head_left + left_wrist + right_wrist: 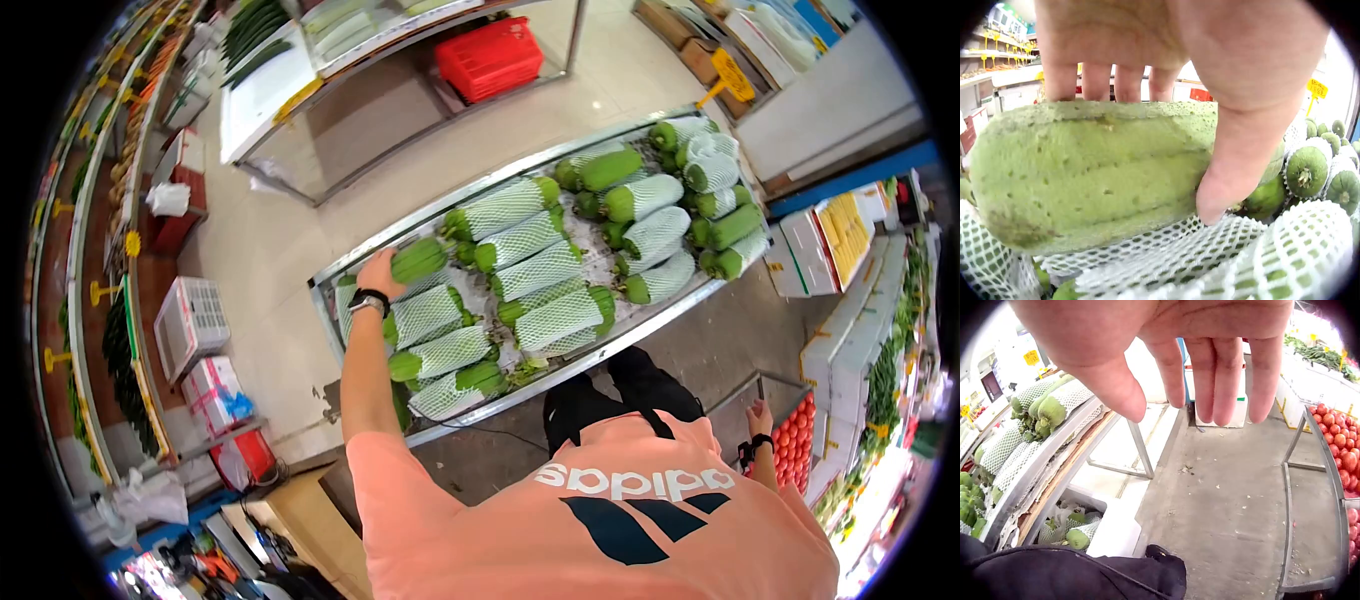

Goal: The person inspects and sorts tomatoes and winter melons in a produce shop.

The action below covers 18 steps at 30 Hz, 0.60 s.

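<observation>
In the head view my left hand (pixel 379 274) grips a bare, ridged green gourd (pixel 418 260) at the left end of the stall. The left wrist view shows the thumb (pixel 1229 169) on the near side of the gourd (pixel 1091 175), with the fingers reaching over its far side. Beneath it lie other gourds (pixel 1210 256) in white foam nets. My right hand (pixel 759 416) hangs by my side near the tomato stand, holding nothing. Its fingers (pixel 1227 381) are loosely extended in the right wrist view.
A metal-edged stall (pixel 480 400) carries rows of netted gourds. Red tomatoes (pixel 796 445) fill a stand at the right. Beyond the stall are a white table (pixel 245 115) and a red crate (pixel 490 60). A white foam box (pixel 1119 528) with gourds sits under the stall.
</observation>
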Available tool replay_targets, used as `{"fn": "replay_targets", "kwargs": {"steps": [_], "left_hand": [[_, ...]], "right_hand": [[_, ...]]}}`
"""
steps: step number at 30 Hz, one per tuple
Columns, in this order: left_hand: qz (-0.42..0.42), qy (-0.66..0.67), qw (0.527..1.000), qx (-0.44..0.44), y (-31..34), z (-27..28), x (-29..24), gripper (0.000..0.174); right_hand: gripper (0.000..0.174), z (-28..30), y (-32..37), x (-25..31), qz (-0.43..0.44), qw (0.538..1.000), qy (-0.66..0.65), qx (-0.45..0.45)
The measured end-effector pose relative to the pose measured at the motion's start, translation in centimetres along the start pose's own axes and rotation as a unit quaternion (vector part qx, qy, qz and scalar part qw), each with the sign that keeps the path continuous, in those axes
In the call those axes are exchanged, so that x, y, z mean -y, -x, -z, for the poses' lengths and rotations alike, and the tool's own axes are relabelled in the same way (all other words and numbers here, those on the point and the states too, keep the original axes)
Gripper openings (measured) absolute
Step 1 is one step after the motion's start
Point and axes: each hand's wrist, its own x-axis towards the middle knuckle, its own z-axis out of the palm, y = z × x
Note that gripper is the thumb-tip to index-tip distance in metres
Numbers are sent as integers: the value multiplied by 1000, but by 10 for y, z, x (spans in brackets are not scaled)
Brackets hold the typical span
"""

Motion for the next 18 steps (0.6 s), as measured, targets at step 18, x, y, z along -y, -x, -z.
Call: {"fn": "replay_targets", "kwargs": {"steps": [18], "left_hand": [[-4, -2, 1000, -30, 33, -25, -28, 73]], "right_hand": [[48, -20, -31, 24, 15, 999, 7, 47]]}}
